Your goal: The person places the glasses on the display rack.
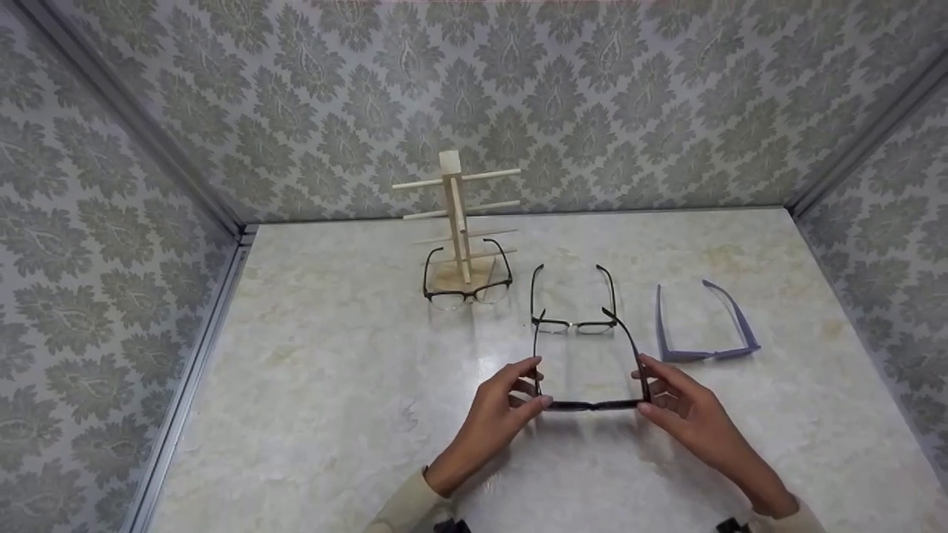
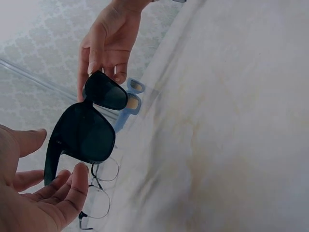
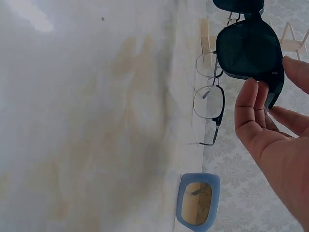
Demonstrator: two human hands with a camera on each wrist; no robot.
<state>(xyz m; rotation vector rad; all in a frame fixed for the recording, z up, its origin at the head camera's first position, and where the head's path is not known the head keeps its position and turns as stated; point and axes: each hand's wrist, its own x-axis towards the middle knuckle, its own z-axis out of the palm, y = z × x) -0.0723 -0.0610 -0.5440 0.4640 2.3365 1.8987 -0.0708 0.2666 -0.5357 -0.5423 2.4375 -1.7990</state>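
Black sunglasses (image 1: 591,406) with dark lenses are held above the near part of the table, temples unfolded and pointing away from me. My left hand (image 1: 498,411) pinches them at the left hinge, thumb near the front frame and fingers along the temple. At the opposite hinge, my right hand (image 1: 685,411) grips the other end in the same way. Both wrist views show the dark lenses (image 2: 87,135) from the front. Just beyond the sunglasses lie black half-rim eyeglasses (image 1: 572,326), partly overlapped by the temple tips. Purple-blue glasses (image 1: 707,355) rest to the right.
A wooden glasses stand (image 1: 455,215) with several horizontal pegs stands at the back. Another pair of black-topped eyeglasses (image 1: 468,295) sits at its base. Patterned panels (image 1: 511,104) wall the marbled table (image 1: 333,370) at the back and sides.
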